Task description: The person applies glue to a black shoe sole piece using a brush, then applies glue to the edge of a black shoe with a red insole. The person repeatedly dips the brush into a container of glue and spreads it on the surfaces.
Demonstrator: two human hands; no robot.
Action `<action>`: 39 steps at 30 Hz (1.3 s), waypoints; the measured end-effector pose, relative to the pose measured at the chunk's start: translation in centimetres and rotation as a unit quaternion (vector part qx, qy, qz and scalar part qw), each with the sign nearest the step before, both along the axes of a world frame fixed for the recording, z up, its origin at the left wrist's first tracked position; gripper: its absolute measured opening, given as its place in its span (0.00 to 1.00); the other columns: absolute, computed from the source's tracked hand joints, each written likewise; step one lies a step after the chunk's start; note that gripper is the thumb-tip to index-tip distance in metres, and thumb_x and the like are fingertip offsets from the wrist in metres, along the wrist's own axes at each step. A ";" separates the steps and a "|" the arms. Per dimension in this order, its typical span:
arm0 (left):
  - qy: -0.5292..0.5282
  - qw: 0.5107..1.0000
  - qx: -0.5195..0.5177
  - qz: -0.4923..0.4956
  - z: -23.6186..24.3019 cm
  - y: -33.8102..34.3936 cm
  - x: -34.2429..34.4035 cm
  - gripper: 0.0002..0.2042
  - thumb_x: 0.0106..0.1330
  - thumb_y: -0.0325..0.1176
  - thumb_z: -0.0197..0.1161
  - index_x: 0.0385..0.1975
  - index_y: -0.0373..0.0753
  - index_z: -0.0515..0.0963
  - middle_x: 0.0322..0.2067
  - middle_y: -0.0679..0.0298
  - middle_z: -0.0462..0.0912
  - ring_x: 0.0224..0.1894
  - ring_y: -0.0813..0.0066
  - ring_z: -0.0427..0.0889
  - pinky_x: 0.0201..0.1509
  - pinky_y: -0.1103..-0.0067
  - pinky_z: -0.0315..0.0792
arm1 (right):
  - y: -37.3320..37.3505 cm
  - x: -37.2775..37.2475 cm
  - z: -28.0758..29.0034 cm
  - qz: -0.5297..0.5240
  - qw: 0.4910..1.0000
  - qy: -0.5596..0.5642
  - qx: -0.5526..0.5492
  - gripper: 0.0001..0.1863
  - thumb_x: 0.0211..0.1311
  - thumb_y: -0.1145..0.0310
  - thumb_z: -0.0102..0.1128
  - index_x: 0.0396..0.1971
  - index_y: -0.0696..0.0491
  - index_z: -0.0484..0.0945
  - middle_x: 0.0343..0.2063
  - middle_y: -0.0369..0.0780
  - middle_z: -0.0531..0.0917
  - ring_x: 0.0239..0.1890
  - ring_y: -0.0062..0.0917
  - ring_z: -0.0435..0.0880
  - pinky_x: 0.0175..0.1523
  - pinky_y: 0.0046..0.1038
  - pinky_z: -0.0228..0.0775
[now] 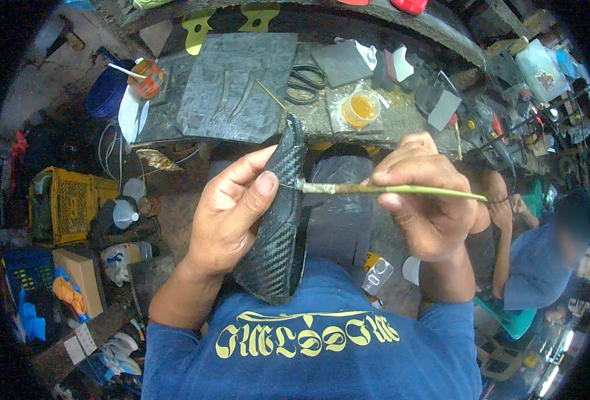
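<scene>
My left hand (225, 213) grips a curved black piece with a woven-look pattern (278, 250), shaped like a shoe upper. The thumb lies on its outer face, and the piece stands on edge in front of my chest. Between the fingers and thumb of my right hand (431, 197) is a slim brush (358, 189) with a yellow-green handle. It lies nearly level, and its whitish, crusted end touches the rim of the black piece just right of my left thumb. Whether the bristles are wet is too small to tell.
Ahead stands a workbench with a dark board (238, 87), black-handled scissors (305, 85), a tub of amber liquid (360, 108) and an orange-brown can (148, 79). Yellow crates (58, 207) are at the left. Another person (541, 257) sits close on the right.
</scene>
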State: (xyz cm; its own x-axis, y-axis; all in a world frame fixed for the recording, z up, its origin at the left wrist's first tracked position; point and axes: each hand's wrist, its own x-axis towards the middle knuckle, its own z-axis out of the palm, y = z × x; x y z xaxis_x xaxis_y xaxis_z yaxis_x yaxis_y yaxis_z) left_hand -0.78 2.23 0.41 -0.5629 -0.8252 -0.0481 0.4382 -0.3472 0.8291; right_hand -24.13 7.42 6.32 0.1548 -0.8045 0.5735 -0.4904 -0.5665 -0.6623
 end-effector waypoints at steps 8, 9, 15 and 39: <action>-0.004 1.000 -0.005 -0.012 0.0 0.1 0.0 0.20 0.74 0.32 0.55 0.61 0.29 0.68 0.49 0.61 0.81 0.49 0.80 0.79 0.56 0.80 0.71 | -0.3 0.0 -0.3 -0.046 0.998 -0.040 -0.025 0.11 0.51 0.73 0.73 0.36 0.56 0.84 0.30 0.40 0.86 0.33 0.31 0.81 0.41 0.31 0.70; -0.004 1.000 -0.009 -0.008 0.0 0.0 -0.1 0.20 0.74 0.32 0.54 0.61 0.29 0.68 0.49 0.61 0.81 0.49 0.80 0.79 0.56 0.80 0.71 | -0.3 0.1 -0.4 -0.039 0.998 -0.039 -0.016 0.11 0.51 0.74 0.72 0.36 0.56 0.84 0.31 0.40 0.86 0.33 0.31 0.81 0.41 0.31 0.70; 0.033 0.997 0.061 0.011 -0.1 -0.3 -0.3 0.19 0.74 0.33 0.55 0.59 0.29 0.70 0.46 0.62 0.82 0.46 0.80 0.81 0.52 0.81 0.73 | 0.2 0.2 -1.3 -0.001 0.998 -0.063 0.003 0.11 0.52 0.75 0.72 0.36 0.56 0.84 0.31 0.41 0.86 0.33 0.29 0.81 0.41 0.30 0.70; 0.044 0.997 0.069 0.011 -0.9 -0.2 -0.1 0.17 0.71 0.31 0.59 0.57 0.32 0.69 0.44 0.59 0.82 0.43 0.76 0.83 0.48 0.78 0.79 | -0.6 0.6 -4.1 -0.125 0.956 -0.249 0.087 0.10 0.64 0.70 0.64 0.42 0.58 0.80 0.38 0.39 0.83 0.39 0.22 0.82 0.46 0.24 0.74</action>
